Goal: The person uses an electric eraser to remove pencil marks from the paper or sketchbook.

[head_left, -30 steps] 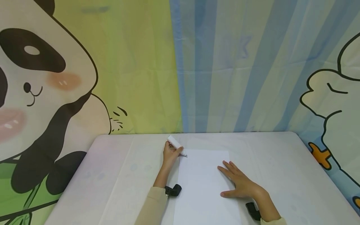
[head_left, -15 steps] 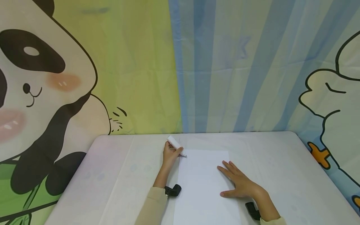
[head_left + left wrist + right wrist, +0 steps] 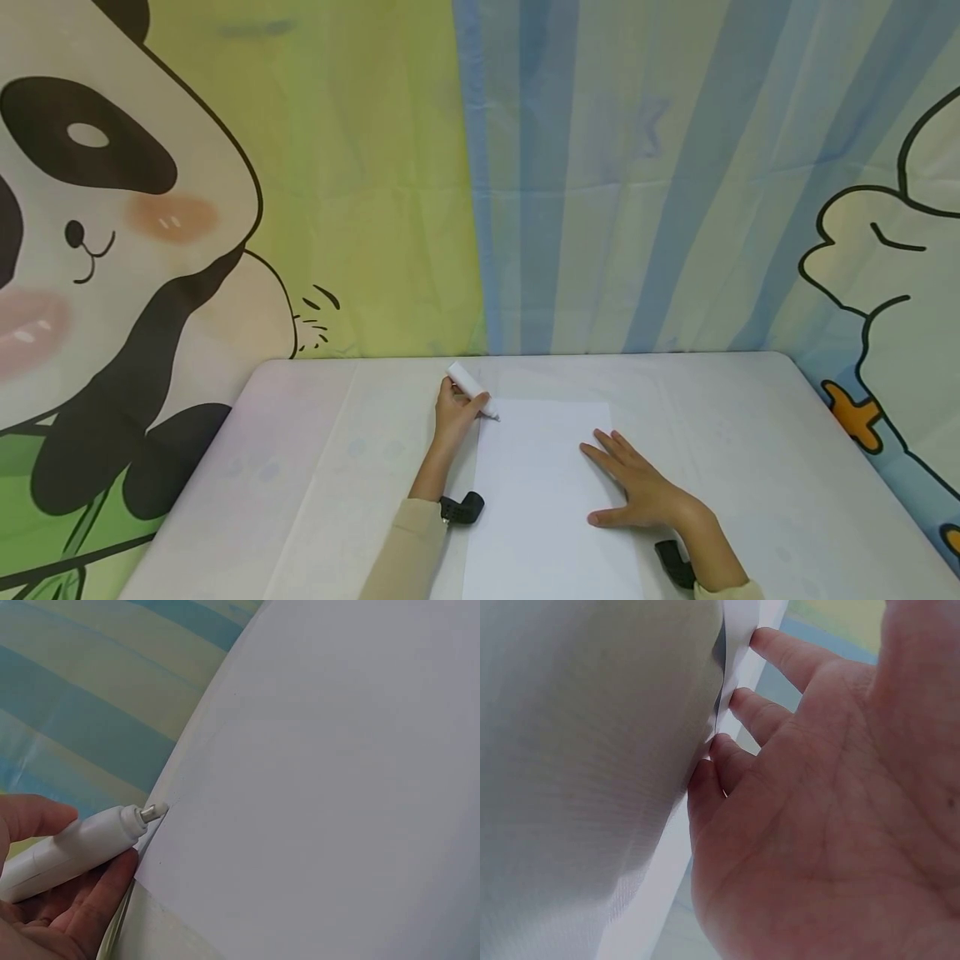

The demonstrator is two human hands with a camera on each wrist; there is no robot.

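My left hand (image 3: pixel 452 418) pinches a white pen-shaped electric eraser (image 3: pixel 467 380) between thumb and fingers. In the left wrist view, the eraser's metal collar holds a small pale tip (image 3: pixel 160 810), at the edge of a white sheet of paper (image 3: pixel 322 780) near a corner. I cannot tell whether the tip touches the sheet. The paper (image 3: pixel 547 492) lies lengthwise in front of me. With fingers spread, my right hand (image 3: pixel 641 490) rests on its right edge. In the right wrist view, that hand's fingertips (image 3: pixel 742 696) touch the paper's edge, which lifts slightly.
A white-covered table (image 3: pixel 360 467) carries the paper. Behind it hangs a curtain (image 3: pixel 600 167) with blue stripes and a yellow-green part, and a large printed panda (image 3: pixel 97 250) at left. Black wrist cameras (image 3: pixel 462 507) sit on both wrists, one close over the paper's left edge.
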